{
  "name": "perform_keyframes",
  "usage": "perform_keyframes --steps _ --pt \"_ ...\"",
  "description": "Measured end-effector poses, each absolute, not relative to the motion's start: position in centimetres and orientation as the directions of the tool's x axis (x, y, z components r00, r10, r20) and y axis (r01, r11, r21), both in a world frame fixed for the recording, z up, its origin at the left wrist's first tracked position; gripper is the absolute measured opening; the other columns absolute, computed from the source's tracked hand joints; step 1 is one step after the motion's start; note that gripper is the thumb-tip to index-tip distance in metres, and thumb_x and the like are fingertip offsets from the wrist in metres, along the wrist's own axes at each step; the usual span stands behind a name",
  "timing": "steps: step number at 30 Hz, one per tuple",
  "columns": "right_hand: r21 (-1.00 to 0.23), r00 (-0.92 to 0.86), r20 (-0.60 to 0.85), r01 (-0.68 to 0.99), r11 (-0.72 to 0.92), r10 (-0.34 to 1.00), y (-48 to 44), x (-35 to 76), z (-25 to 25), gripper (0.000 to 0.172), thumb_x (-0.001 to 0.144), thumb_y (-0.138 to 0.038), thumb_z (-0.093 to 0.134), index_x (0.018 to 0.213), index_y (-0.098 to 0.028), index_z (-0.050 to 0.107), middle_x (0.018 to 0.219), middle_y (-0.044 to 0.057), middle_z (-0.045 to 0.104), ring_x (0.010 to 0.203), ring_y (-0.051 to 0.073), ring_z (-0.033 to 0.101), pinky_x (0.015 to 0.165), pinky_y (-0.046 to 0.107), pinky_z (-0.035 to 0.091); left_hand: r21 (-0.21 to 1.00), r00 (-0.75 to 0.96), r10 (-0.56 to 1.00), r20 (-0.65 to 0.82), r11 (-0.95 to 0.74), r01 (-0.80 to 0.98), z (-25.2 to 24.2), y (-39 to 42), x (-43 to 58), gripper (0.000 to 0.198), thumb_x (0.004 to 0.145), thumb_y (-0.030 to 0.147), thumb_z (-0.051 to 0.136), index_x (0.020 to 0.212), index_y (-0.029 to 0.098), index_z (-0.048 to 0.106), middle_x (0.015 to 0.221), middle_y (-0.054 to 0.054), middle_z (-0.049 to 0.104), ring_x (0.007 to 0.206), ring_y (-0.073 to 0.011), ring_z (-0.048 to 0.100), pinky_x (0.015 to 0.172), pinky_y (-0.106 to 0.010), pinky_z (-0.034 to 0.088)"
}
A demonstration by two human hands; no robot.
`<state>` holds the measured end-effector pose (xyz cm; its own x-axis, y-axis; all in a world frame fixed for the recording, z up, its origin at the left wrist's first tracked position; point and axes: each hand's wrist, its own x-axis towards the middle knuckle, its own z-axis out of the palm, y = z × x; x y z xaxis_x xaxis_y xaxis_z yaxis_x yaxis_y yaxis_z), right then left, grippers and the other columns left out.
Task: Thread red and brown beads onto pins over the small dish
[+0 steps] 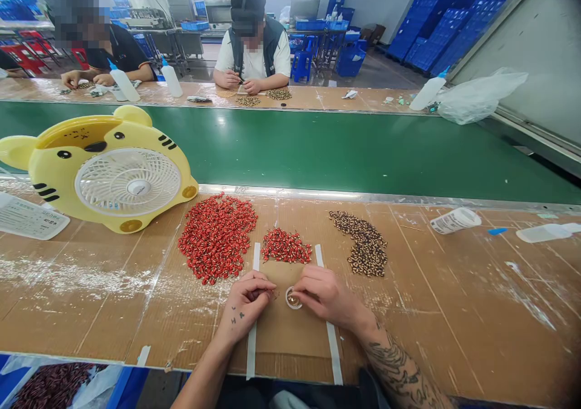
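Fingers (pixel 262 289) of the left hand (pixel 244 310) are pressed together, pinching a tiny piece (pixel 271 292) too small to identify. Just right of them, the right hand (pixel 324 297) pinches a small round cap (pixel 293 299) by its rim. Beyond the fingertips lies a small red pile (pixel 285 245) between 2 tape strips (pixel 255 258). A bigger red pile (pixel 216 236) sits beyond-left and a dark pile (pixel 365 251) beyond-right.

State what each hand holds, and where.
The right hand holds a small clear round plastic cup by its rim; fingers of the left hand pinch something too tiny to identify.
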<state>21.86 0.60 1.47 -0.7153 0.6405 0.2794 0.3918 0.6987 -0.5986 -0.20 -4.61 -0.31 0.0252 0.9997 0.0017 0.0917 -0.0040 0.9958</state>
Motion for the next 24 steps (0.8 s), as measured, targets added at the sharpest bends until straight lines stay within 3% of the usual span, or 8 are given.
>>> perform_keyframes --steps 10,24 --pt "-0.584 -0.700 0.289 0.412 0.700 0.653 0.62 21.96 1.31 0.025 0.100 -0.024 0.049 0.082 -0.017 0.066 0.076 0.006 0.065 0.073 0.018 0.054 0.067 0.030 0.041 0.993 0.015 1.000 0.009 -0.010 0.116 0.07 -4.54 -0.31 0.013 0.080 0.018 0.067 0.083 0.020 0.079 0.085 -0.007 0.072 0.082 -0.0201 0.066 0.073 -0.028 0.052" --pt "-0.540 -0.741 0.250 0.428 0.725 0.624 0.64 22.16 1.43 0.024 0.097 -0.023 0.053 0.076 -0.017 0.063 0.072 0.003 0.060 0.069 0.016 0.051 0.064 0.028 0.035 0.994 0.023 0.999 -0.023 0.021 0.106 -0.40 -4.66 -0.50 0.013 0.081 0.017 0.067 0.086 0.020 0.079 0.087 -0.007 0.074 0.082 -0.0204 0.067 0.071 -0.027 0.053"
